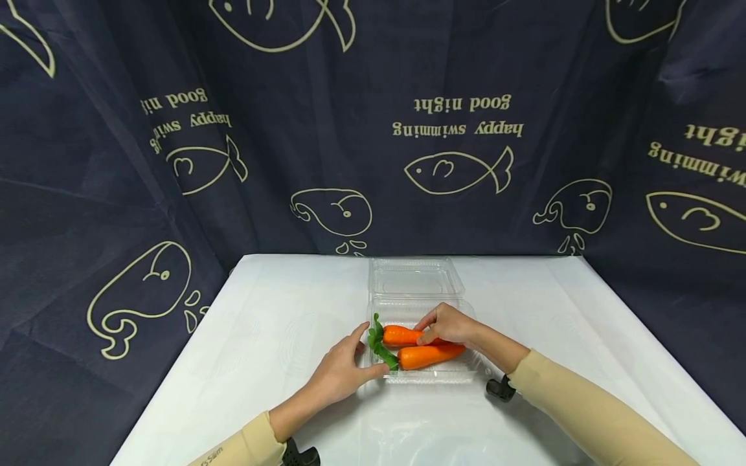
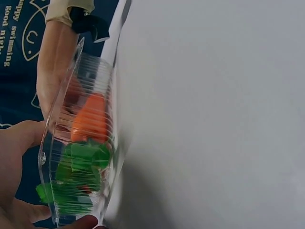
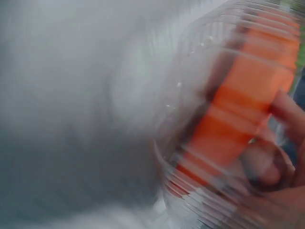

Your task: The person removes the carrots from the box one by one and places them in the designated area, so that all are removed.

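Observation:
A clear plastic clamshell box [image 1: 431, 375] lies with its lid [image 1: 416, 279] folded back. Two orange carrots with green leafy tops lie in its base, side by side. My right hand [image 1: 451, 323] reaches in from the right and pinches the back carrot [image 1: 399, 335], whose tip is partly hidden. The front carrot [image 1: 428, 356] lies nearer to me. At the box's left end, my left hand [image 1: 340, 369] is spread, its thumb by the front corner near the green leaves [image 2: 81, 162]. Blur softens the right wrist view, where a carrot [image 3: 243, 95] shows through the ribbed wall.
The box rests on a white-covered table [image 1: 280, 310]. A dark blue curtain [image 1: 373, 129] printed with fish and whales hangs behind and along both sides. Dark wrist devices are strapped at both sleeves.

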Demonstrator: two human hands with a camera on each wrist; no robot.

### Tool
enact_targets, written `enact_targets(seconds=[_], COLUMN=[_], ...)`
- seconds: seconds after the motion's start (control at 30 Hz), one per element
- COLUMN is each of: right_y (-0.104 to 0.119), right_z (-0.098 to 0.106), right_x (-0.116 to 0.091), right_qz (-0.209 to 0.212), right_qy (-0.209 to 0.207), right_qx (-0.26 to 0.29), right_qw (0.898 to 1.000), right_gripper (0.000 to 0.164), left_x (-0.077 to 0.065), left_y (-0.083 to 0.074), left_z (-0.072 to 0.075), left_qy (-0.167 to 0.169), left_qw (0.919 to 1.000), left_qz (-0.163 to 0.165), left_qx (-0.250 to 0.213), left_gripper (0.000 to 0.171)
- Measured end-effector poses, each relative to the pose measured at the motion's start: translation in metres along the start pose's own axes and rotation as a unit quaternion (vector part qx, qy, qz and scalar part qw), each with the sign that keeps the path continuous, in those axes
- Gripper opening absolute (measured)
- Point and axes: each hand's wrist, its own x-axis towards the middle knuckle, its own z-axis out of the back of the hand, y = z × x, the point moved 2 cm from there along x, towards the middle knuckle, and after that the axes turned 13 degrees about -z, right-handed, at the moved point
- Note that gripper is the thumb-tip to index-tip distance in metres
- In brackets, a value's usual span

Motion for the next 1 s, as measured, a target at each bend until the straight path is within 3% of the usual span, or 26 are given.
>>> enact_targets(seconds=[0.43, 1.0], right_y=[0.011, 0.02], right_z=[0.013, 0.037], right_x=[-0.006, -0.018], right_qz=[0.009, 0.018], right_qy=[-0.007, -0.016], right_qx=[-0.018, -0.015], right_qw=[1.0, 1.0], right_gripper=[0.028, 0.031], left_x=[-0.001, 0.0], left_y=[-0.002, -0.003], left_z=[0.002, 0.001], left_qy=[-0.003, -0.012], left_qw=[0.9998, 0.9998], left_qz=[0.017, 0.012], left_qx=[0.004, -0.004], left_gripper=[0.096, 0.095])
